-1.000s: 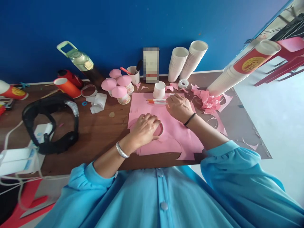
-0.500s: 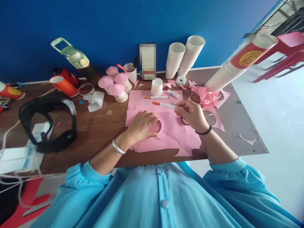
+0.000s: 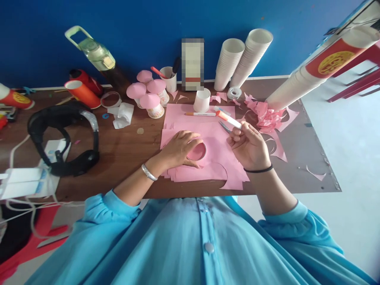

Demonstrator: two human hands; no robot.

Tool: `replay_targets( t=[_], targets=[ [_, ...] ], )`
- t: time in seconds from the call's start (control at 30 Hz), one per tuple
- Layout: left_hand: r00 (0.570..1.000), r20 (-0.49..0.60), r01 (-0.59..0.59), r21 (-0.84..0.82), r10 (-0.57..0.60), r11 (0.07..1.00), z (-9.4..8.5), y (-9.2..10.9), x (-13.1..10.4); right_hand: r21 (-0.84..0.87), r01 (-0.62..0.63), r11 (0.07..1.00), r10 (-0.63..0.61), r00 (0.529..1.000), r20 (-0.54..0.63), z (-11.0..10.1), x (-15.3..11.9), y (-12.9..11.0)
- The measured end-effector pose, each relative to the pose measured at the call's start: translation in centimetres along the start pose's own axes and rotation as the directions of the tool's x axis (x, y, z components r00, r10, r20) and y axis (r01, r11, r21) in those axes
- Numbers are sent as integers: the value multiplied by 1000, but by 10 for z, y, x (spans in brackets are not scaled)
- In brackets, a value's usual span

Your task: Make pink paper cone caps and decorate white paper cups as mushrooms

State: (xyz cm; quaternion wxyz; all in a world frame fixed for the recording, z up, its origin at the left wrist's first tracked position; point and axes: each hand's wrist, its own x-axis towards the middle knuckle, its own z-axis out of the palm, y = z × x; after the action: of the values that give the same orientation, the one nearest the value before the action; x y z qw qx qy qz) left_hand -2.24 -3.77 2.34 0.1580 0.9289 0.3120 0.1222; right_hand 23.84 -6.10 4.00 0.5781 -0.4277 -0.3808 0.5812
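My left hand [image 3: 179, 149] curls around a thin round ring [image 3: 205, 152] lying flat on the stacked pink paper sheets [image 3: 218, 152]; pink shows through its middle. In my right hand [image 3: 252, 147] is a white marker pen [image 3: 230, 119] with an orange cap, lifted above the right side of the paper and pointing up to the left. Beside that hand, partly covered by it, lie scissors [image 3: 225, 127]. A second marker [image 3: 200, 114] rests across the upper part of the paper, below an upturned white paper cup [image 3: 202, 101].
Several pink-topped paper-cup mushrooms [image 3: 150, 101] stand at the back left. Two stacks of white cups [image 3: 228, 65] lean near the wall, with a tape roll [image 3: 234, 93] in front. Crumpled pink scraps [image 3: 268, 117] lie right. A black headband-like strap [image 3: 63, 138] sits left.
My right hand has turned palm up and moved slightly right, lifting and tilting the marker; the scissors show more. My left hand stays at the ring. The whole view has shifted slightly.
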Motion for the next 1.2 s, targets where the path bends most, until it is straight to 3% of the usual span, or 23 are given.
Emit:
replay_targets(
  t=[0.1,0.17,0.27,0.33,0.4,0.5,0.67,0.83,0.97,1.1,1.2],
  targets=[
    [997,-78,-27,-49,23,998,-13,-4,-5,-62,16,998,-12,999,53,3,-7,1],
    [987,-156,13,-75,-24,997,-27,-8,-9,-63,21,998,-18,999,44,5,-10,-2],
    [925,-320,162,-157,-205,974,-51,-13,-16,-17,24,1000,-24,1000,19,8,-11,-10],
    [877,-399,191,-217,-266,957,-63,-12,-18,-8,11,1000,-11,1000,16,11,-10,-13],
    [862,-424,177,-260,-277,949,-70,-5,-18,-23,-7,1000,7,1000,4,16,-9,-14],
    [890,-384,122,-317,-245,940,-73,10,-16,-55,0,998,0,1000,2,27,-10,-10],
    [927,-287,105,-424,-243,899,-72,23,-21,-196,122,973,-103,989,105,41,-12,-6],
    [922,-292,153,-329,-254,932,-61,14,-29,-224,189,956,-171,980,96,38,-13,-15],
    [979,-126,145,-128,-161,981,-36,4,-30,-239,122,963,-124,992,7,32,-14,-18],
    [998,-12,65,-132,-67,989,-15,-5,-24,-185,70,980,-71,998,1,28,-16,-10],
    [998,34,61,-139,-57,988,-10,-10,-18,-130,72,989,-67,997,39,25,-17,-5]
  ],
)
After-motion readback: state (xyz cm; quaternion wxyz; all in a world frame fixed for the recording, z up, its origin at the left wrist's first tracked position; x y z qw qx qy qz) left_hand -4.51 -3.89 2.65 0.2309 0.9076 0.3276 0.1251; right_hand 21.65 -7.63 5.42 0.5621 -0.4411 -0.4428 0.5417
